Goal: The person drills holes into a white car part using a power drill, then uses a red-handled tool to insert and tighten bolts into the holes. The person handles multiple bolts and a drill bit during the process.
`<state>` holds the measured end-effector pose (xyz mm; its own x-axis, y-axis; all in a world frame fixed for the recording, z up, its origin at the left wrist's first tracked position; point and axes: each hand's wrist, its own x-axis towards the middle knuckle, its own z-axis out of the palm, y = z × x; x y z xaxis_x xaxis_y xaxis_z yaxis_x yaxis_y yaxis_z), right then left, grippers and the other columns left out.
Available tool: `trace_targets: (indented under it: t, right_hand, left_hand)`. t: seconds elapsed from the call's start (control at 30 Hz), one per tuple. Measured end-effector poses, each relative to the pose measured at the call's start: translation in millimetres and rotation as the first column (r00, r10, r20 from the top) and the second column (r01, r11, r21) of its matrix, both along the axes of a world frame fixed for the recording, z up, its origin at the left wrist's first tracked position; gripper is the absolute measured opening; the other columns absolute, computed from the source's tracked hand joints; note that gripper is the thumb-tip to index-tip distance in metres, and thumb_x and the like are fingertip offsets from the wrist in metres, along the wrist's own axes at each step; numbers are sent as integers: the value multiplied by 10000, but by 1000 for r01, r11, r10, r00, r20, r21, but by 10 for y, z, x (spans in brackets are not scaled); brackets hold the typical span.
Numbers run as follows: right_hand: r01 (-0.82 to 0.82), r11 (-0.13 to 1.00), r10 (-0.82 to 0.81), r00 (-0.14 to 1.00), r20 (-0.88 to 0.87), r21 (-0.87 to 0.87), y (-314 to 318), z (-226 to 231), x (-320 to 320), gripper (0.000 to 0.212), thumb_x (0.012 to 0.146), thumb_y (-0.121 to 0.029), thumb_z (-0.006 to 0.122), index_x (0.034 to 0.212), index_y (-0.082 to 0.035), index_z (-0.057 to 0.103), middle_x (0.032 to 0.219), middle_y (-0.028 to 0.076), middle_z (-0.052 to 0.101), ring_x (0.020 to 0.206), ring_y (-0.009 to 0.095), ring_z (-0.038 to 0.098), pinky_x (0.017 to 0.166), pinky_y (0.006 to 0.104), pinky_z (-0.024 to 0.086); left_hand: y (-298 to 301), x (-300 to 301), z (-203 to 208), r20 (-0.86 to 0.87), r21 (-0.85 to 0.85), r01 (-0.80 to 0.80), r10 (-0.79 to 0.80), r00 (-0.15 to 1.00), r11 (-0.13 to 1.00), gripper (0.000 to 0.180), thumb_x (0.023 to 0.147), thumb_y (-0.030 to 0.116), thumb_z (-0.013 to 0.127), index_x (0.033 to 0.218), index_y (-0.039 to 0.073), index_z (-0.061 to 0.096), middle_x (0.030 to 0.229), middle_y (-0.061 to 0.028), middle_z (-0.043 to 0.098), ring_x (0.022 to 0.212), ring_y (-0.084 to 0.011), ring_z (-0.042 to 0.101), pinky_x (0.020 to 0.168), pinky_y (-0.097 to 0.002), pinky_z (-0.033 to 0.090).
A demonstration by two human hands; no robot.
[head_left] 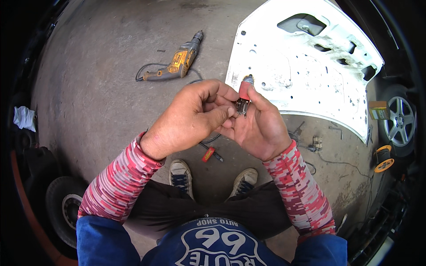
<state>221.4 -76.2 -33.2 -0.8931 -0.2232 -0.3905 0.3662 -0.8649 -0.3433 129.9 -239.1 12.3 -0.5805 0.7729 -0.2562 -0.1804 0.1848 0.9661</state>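
head-worn fisheye | looks down | near left hand (190,119), right hand (265,127)

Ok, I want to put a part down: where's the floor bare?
Widest bare floor: between the drill and the white bundle, far left. Crowded: right of the right hand, below the white panel, among metal fitting, cable and orange spool.

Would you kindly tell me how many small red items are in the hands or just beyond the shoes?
2: a dark-pronged red piece between the left hand and right hand, and a red and grey piece on the floor beyond the shoes. The hands may hide more.
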Motion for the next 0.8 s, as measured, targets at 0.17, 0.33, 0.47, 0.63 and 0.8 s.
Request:
trace_targets:
  t: [0.17, 0.33, 0.47, 0.63, 0.8]
  right_hand:
    - [-52, 979, 29, 993, -114, -197, 27, -46, -28, 496, 1069, -439, 314, 1249, -23, 515, 1154, 126, 632, 1111, 273, 630, 1026, 449, 493]
    - [113, 994, -106, 964, 242, -14, -36, 81, -26, 479, 1041, -449, 298, 1099, -24, 511, 962, 132, 617, 916, 268, 639, 917, 440, 503]
    - [-57, 994, 60, 998, -29, 96, -14, 133, -47, 508, 1053, -462, 296, 1128, -12, 520, 965, 120, 617, 874, 240, 617, 872, 427, 505]
    - [-21, 975, 15, 999, 28, 219, -4, 158, -49, 522, 1065, -472, 310, 1196, -11, 516, 1138, 183, 640, 1008, 285, 635, 920, 441, 507]
    - [147, 986, -150, 988, 40, 85, 50, 122, -50, 483, 1066, -447, 331, 1224, -24, 502, 1401, 265, 556, 1256, 364, 582, 1047, 481, 479]
  left_hand:
    - [-22, -40, 91, 39, -205, -38, 47, 998, 978, 269, 1057, 242, 544, 1090, 3, 664, 845, -33, 690, 641, -66, 647, 516, -197, 463]
    - [29, -21, 173, 319, -340, 118, -4, 948, 933, 410, 1083, 376, 468, 1023, 17, 658, 796, -41, 681, 593, -98, 652, 477, -200, 445]
    - [89, 48, 126, 415, -310, 133, 8, 910, 942, 404, 1079, 393, 480, 982, 32, 634, 782, -49, 677, 604, -112, 667, 477, -209, 455]
    - [61, 16, 76, 487, -252, 136, 4, 873, 958, 313, 1065, 343, 532, 976, 59, 629, 750, -40, 685, 584, -111, 673, 475, -199, 468]
    - [16, 68, 64, 497, -230, 167, -32, 867, 959, 291, 1054, 322, 556, 978, 52, 633, 765, -57, 703, 584, -117, 682, 462, -195, 469]
